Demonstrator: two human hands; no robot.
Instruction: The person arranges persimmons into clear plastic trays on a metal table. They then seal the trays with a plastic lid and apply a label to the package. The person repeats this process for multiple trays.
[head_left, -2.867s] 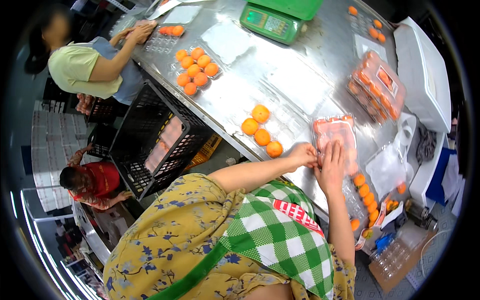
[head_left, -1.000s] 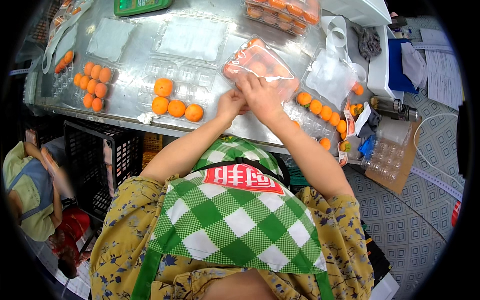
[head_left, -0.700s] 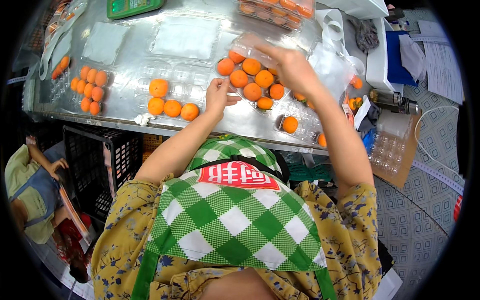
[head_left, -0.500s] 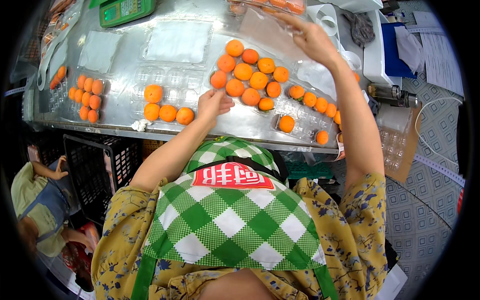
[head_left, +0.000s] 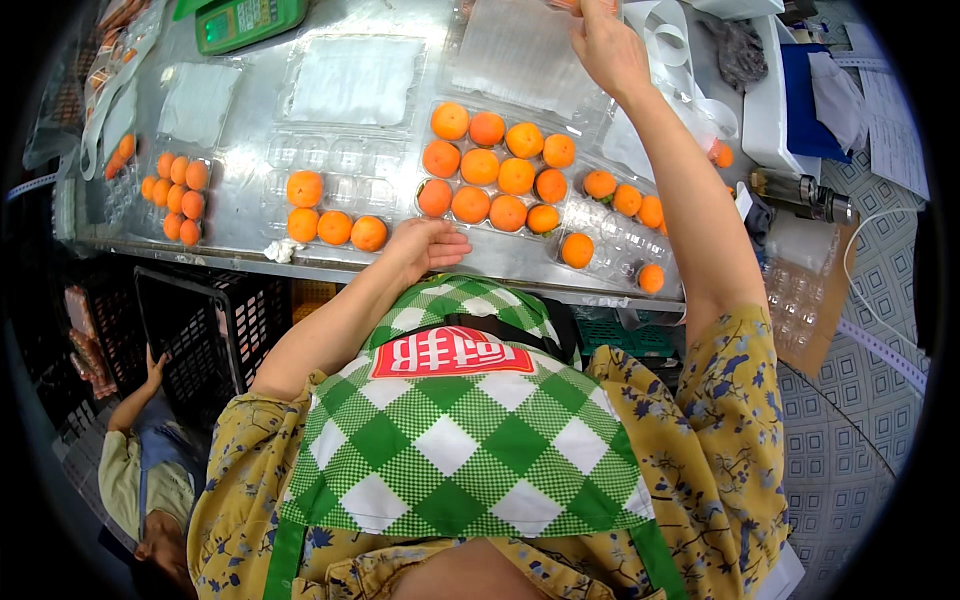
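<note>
A clear plastic fruit tray (head_left: pixel 432 222) full of orange mandarins (head_left: pixel 480 167) in rows lies in front of me. Its clear lid with a whitish pad (head_left: pixel 515 65) is folded back flat behind it. My left hand (head_left: pixel 428 246) rests by the tray's near left corner, fingers stretched out and holding nothing. At the lid's far right edge is my right hand (head_left: pixel 612 45), its fingers partly out of view, so its grip cannot be made out. Right of the full tray sits a partly filled tray (head_left: pixel 610 245); to the left lies another with a few mandarins (head_left: pixel 337 227).
A smaller tray of orange fruit (head_left: pixel 182 200) lies further left on the metal table (head_left: pixel 235 240). A green scale (head_left: pixel 245 22) stands at the back left. Black crates (head_left: pixel 185 325) are below, with another person (head_left: pixel 150 470) beside them. A bottle (head_left: pixel 800 195) lies at right.
The full tray has been squared up and drawn toward me, its lid now lying straighter behind. My right hand moved farther away; my left hand slid down toward the table edge.
</note>
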